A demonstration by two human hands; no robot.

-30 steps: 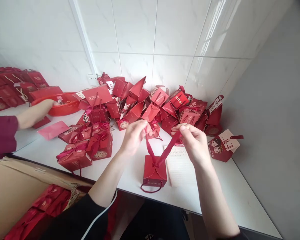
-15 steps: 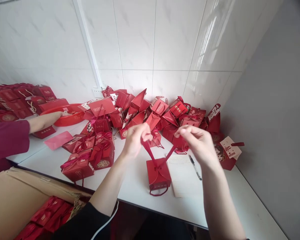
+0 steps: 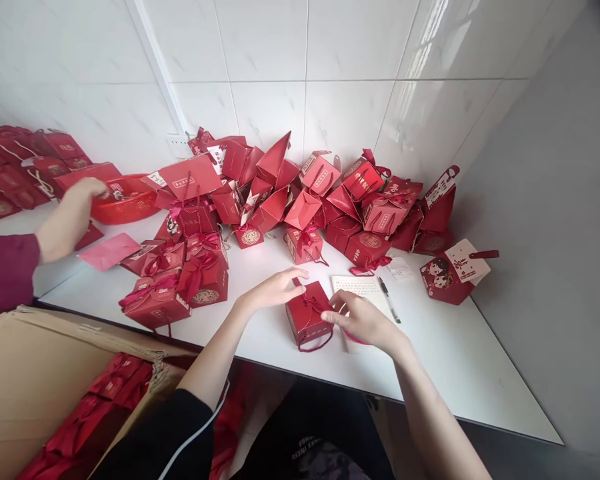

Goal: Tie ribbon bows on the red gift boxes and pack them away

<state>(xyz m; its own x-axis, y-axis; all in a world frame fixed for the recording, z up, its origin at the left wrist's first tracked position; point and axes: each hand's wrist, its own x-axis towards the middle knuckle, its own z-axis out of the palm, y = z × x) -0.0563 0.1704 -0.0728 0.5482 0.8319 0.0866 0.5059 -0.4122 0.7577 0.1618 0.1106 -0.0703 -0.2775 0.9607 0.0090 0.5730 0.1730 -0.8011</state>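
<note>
- The small red gift box (image 3: 306, 321) stands on the white table (image 3: 460, 360) near its front edge, directly between the two hands
- The left hand (image 3: 275, 290) lies open, fingers stretched and close together, resting on the box's upper left edge
- The right hand (image 3: 364, 321) comes in from the box's right side; its fingertips are drawn together, pinching the red ribbon (image 3: 314, 303) on the lid
- A notebook (image 3: 363, 288) and pen (image 3: 390, 300) lie just behind the right hand
- A pile of red boxes (image 3: 305, 193) fills the back by the wall
- At the far left, a co-worker's hand (image 3: 77, 207) touches a red basin (image 3: 127, 200)
</note>
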